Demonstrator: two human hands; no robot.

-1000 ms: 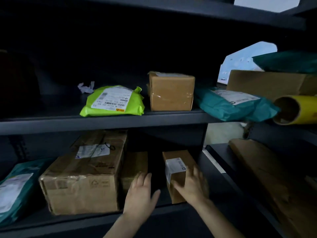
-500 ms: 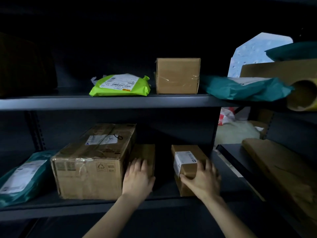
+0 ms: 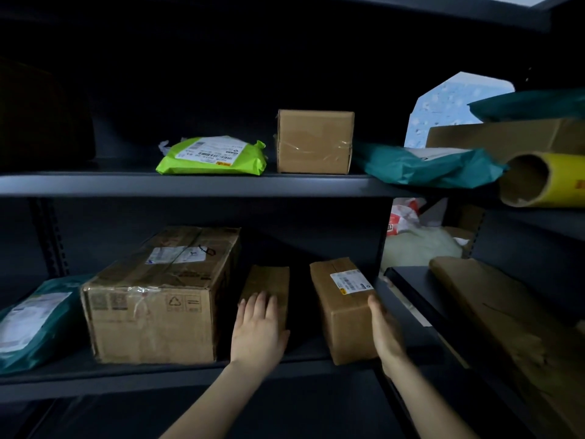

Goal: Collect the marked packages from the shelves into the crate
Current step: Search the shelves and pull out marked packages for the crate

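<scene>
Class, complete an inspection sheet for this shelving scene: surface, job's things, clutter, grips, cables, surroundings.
Surface: dark metal upper shelf and lower shelf, both stocked.
Job's things: labelled small box and narrow box on lower shelf; crate not in view.
Clutter: large box, teal mailer, green mailer, square box, teal bag, yellow tube.
Grips: left grip flat on narrow box; right grip against small box's right side, hold unclear.
Cables: nothing seen.
Surroundings: dim; second rack at right holding flat cardboard.
</scene>
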